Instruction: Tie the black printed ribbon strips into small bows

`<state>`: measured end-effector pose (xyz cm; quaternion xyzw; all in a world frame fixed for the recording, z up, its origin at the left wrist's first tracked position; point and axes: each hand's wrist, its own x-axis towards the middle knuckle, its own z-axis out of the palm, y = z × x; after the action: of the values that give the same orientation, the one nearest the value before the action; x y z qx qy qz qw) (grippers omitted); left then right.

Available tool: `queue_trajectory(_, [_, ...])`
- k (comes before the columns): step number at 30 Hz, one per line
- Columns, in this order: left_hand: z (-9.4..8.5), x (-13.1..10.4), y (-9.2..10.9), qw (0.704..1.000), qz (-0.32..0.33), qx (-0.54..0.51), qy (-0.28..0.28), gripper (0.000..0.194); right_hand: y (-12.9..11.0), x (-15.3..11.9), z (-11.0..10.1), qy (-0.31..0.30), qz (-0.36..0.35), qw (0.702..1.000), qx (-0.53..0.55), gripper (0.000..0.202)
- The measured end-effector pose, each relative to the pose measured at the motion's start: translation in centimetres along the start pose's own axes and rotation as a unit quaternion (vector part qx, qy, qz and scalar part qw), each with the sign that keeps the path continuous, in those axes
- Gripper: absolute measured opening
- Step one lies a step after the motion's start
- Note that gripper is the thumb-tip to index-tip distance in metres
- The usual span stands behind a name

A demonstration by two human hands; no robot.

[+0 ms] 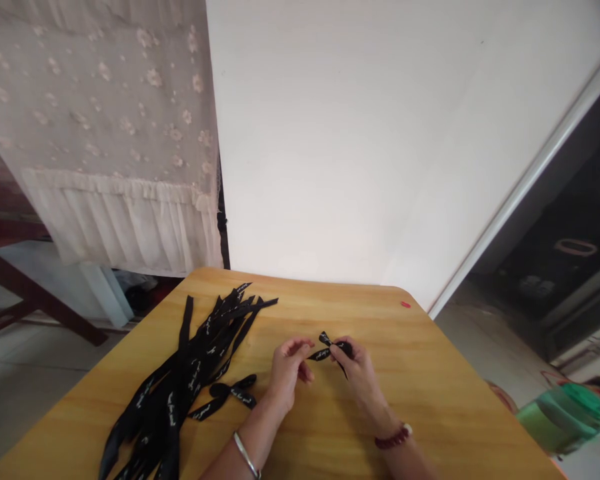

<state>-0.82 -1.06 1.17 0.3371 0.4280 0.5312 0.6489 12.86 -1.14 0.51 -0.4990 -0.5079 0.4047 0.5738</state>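
A black ribbon bow (324,354) with white lettering is pinched in my right hand (357,370), between thumb and fingers at its middle. One loop stands up and a tail points left. My left hand (287,373) is beside that tail, fingers curved and apart, with the thumb close to the ribbon's tip. Another black bow (234,392) lies on the table just left of my left wrist. Farther left is a big loose pile of black printed ribbons (190,373), stretching from the table's near edge toward the back.
The wooden table (380,413) has rounded back corners and meets a white panel (330,147). A small red item (405,305) lies near the back right corner. A floral curtain (120,120) hangs at the left; a green translucent container (565,413) stands off the right side.
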Motion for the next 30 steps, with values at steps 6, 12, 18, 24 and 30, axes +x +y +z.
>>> queue_trajectory(6, [0.3, -0.3, -0.2, 0.998, -0.028, -0.015, -0.047, 0.028, -0.2, -0.4, 0.4, -0.022, -0.015, 0.999, -0.018, 0.017])
queue_trajectory(12, [0.3, -0.2, -0.9, 0.995, -0.039, -0.042, -0.082, 0.018, 0.0, -0.5, 0.9, -0.063, -0.013, 0.998, 0.009, 0.015])
queue_trajectory(18, [0.0, 0.0, -0.6, 0.996, -0.026, -0.066, -0.057, 0.018, -0.7, -0.9, 1.0, -0.071, 0.017, 0.996, 0.054, 0.022])
queue_trajectory(24, [0.2, -0.1, -0.3, 0.997, -0.026, -0.072, -0.025, 0.020, -1.3, -1.2, 0.5, -0.043, 0.043, 0.998, 0.015, 0.032])
queue_trajectory(30, [0.2, -0.1, -0.2, 0.995, -0.051, -0.081, -0.017, 0.017, -1.1, -1.0, 0.4, -0.034, 0.015, 0.999, -0.033, 0.034])
